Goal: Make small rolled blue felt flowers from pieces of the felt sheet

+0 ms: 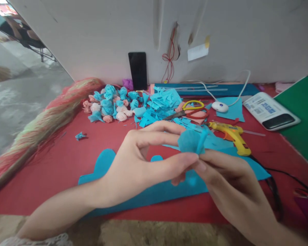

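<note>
A small blue paper flower point(189, 140) is held up between both hands over the red tabletop. My left hand point(143, 160) pinches it from the left, thumb below and fingers behind. My right hand point(228, 181) has thumb and fingers closed at the flower's right side, on a blue paper strip point(202, 141) that sticks up there. The fingertips of the two hands meet just under the flower, and its lower part is partly hidden. Beneath the hands lies a large blue paper sheet point(154, 201) with a rounded cut shape at its left.
Blue and pink paper flowers point(107, 104) are heaped at back left. Blue scraps point(166, 102), scissors point(192, 105) and a yellow glue gun point(233, 133) lie behind the hands. A phone point(138, 71) leans on the wall; a white device point(272, 111) sits at right.
</note>
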A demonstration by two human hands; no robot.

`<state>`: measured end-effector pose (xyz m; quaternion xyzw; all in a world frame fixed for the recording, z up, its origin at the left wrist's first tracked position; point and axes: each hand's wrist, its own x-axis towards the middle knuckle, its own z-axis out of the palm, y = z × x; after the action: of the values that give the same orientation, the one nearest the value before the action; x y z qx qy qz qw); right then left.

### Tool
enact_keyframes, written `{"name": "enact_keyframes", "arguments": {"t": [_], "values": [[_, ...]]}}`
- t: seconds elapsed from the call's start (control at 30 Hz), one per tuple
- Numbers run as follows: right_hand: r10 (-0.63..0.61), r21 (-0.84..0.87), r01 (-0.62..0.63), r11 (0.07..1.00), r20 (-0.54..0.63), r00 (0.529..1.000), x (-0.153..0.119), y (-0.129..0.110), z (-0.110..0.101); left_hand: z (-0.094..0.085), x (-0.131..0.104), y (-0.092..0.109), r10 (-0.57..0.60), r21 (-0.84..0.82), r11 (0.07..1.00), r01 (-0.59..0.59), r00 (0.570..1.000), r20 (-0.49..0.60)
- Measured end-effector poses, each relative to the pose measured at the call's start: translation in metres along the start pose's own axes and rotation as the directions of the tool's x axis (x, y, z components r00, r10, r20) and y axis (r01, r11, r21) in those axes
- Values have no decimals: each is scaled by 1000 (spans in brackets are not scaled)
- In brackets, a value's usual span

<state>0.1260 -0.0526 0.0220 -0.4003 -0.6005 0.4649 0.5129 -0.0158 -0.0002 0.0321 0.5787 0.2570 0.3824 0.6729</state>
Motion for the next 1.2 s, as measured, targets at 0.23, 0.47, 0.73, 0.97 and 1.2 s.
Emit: {"name": "enact_keyframes", "arguments": {"t": [0.23, 0.47, 0.73, 0.97, 1.2], "values": [[-4, -10, 4, 1000, -9, 1000, 0, -2, 0, 0, 1, -5, 14, -60, 998, -17, 999, -44], [11, 6, -11, 1000, 10, 1000, 0, 0, -1, -5, -3, -7, -8, 17, 1000, 8, 1000, -7], [27, 23, -28, 999, 18, 999, 3, 3, 0, -5, -2, -7, -3, 20, 1000, 4, 1000, -14], [-7, -331, -30, 943, -111, 994, 0, 0, -13, -8, 3, -8, 149, 119, 983, -142, 987, -54], [-139, -816, -364, 449, -466, 874, -24, 55, -124, -6, 6, -13, 40, -14, 999, -40, 999, -27]]}}
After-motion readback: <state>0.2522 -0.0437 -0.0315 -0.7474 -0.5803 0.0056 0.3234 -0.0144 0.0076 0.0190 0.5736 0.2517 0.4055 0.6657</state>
